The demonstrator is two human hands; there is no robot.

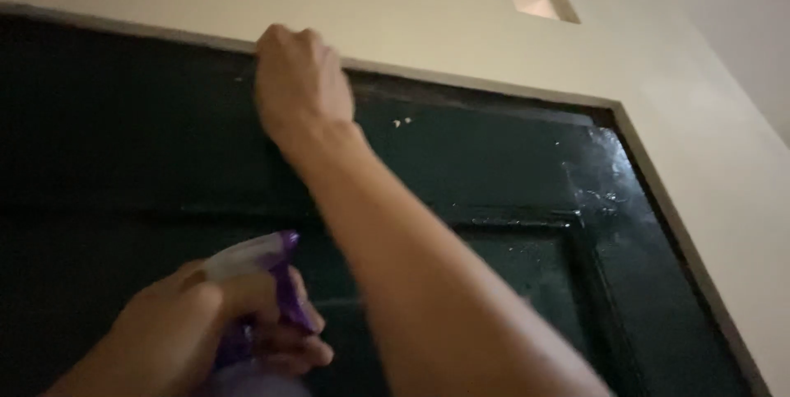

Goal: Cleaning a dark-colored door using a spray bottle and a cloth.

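Head view: a purple plastic spray bottle [263, 298] is being gripped by the left hand [197, 323]; the dark green door [461, 167] top is being pressed above it by the clenched right hand [300, 84].

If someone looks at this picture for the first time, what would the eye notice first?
First the right hand, raised to the top edge of the dark green door in the upper middle, closed as if pressing something there, though nothing can be seen in it. Next the left hand at lower left, its grip around a purple spray bottle. At the right, the door's surface shines wet.
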